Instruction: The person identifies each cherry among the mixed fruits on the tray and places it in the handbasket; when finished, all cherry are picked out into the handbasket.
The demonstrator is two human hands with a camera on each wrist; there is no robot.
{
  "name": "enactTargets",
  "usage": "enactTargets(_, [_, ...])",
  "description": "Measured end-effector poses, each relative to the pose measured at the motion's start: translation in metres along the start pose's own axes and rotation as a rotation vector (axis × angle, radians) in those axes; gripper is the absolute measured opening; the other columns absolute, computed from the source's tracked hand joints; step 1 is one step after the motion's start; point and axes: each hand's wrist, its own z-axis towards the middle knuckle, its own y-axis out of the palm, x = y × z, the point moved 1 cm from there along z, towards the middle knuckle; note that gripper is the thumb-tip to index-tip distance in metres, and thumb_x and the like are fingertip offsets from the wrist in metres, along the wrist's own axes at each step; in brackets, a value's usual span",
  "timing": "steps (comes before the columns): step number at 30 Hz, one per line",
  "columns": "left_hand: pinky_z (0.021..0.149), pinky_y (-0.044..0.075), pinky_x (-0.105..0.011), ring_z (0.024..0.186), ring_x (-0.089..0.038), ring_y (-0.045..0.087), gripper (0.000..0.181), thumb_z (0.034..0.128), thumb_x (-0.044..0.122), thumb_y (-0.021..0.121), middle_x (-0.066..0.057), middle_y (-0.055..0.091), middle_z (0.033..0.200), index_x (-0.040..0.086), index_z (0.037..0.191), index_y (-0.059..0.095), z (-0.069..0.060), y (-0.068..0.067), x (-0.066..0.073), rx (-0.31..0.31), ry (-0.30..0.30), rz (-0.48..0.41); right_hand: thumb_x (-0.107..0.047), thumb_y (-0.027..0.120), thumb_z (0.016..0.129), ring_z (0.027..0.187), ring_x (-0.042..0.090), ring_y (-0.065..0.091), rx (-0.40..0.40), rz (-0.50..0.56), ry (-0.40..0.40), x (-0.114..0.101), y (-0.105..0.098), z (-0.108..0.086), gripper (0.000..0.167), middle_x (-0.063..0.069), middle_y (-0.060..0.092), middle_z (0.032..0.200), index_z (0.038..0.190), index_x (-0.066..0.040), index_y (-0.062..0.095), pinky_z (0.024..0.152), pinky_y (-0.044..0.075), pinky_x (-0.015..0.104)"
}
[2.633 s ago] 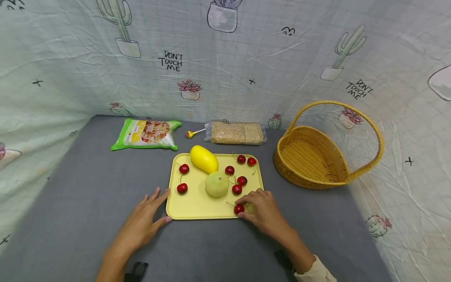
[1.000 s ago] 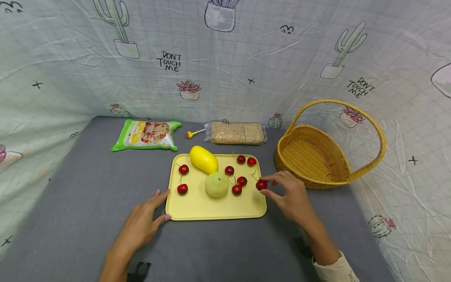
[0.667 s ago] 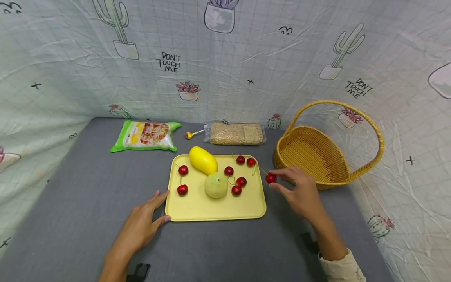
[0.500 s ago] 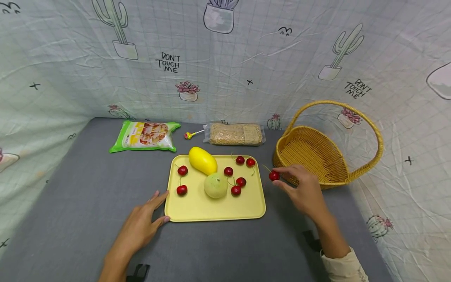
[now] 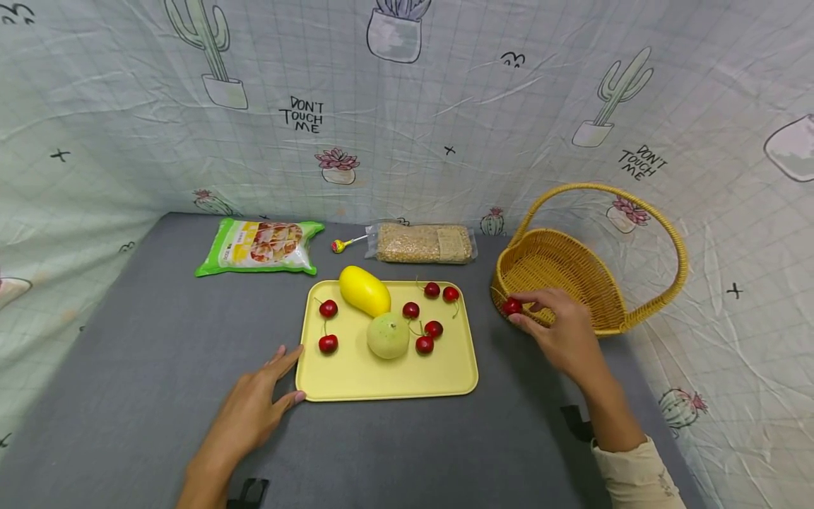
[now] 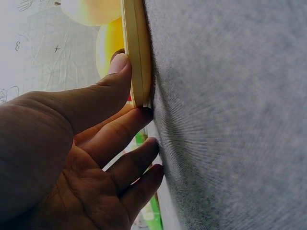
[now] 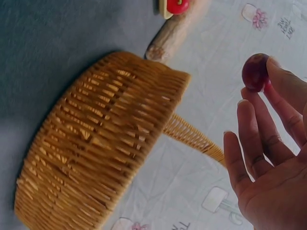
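My right hand [image 5: 566,329] pinches a red cherry [image 5: 512,305] between thumb and forefinger, in front of the near left rim of the wicker basket [image 5: 502,283]. In the right wrist view the same cherry [image 7: 255,72] is held up at the fingertips, with the other fingers loosely extended beside the basket [image 7: 100,139]. Spread along the left side of a yellow tray [image 5: 381,382], my left hand [image 5: 251,403] touches its edge with fingertips and thumb. On the tray lie a yellow mango-shaped fruit [image 5: 364,290], a round pale green fruit [image 5: 388,336] and several cherries [image 5: 424,345].
Behind the tray are a green-edged snack bag [image 5: 261,245], a lollipop [image 5: 339,246] and a clear bag of grain [image 5: 422,243]. The basket's tall handle [image 5: 677,261] arches over its right side. A printed cloth [image 5: 407,106] hangs behind the grey table [image 5: 159,339].
My right hand has picked up the cherry from the tray's near right corner and carried it right and away from me to the basket's rim. The left hand stays at the tray's edge.
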Motion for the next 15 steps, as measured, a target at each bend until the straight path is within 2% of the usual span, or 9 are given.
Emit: enactTargets(15, [0.111,0.048,-0.068,0.144,-0.047,0.053,0.078,0.0863,0.013,0.088,-0.027,0.053,0.157,0.007,0.156,0.054,0.0,0.001,-0.001,0.003,0.01,-0.004,-0.008,0.094,0.078,0.091,0.032,0.072,-0.01,-0.066,-0.02,0.018,-0.011,0.009,0.036,0.013,0.081,0.101,0.112,-0.008,0.082,0.076,0.048,0.043])
